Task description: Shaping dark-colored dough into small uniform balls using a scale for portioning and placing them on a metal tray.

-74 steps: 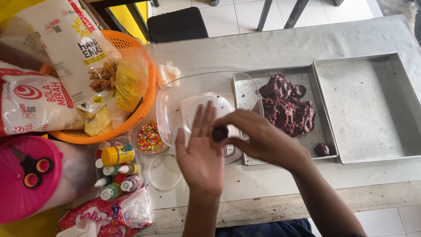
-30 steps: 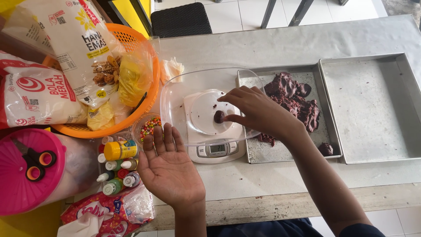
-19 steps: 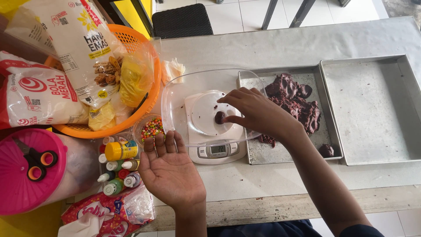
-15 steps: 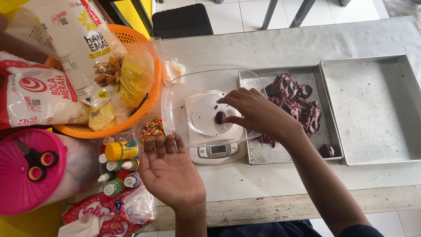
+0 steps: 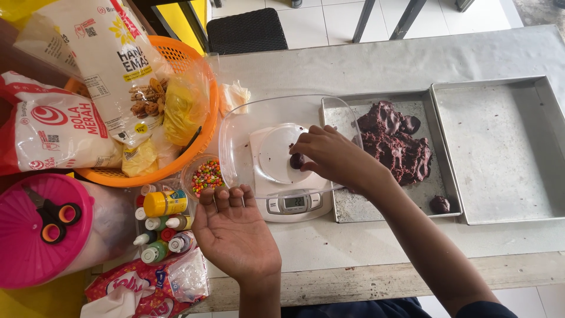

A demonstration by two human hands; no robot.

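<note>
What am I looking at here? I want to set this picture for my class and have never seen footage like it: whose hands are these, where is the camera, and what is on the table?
There is no machine: a person works with bare hands, and a camera worn on their head looks down at the table.

The right hand reaches into a clear bowl standing on a white kitchen scale, its fingertips on a small dark dough ball. The left hand rests open, palm up, holding nothing.

To the right lie a metal tray with a lump of dark dough and one rolled ball, then a second tray. To the left are coloured sprinkles, small bottles, an orange basket of bags, and scissors on a pink lid.
</note>
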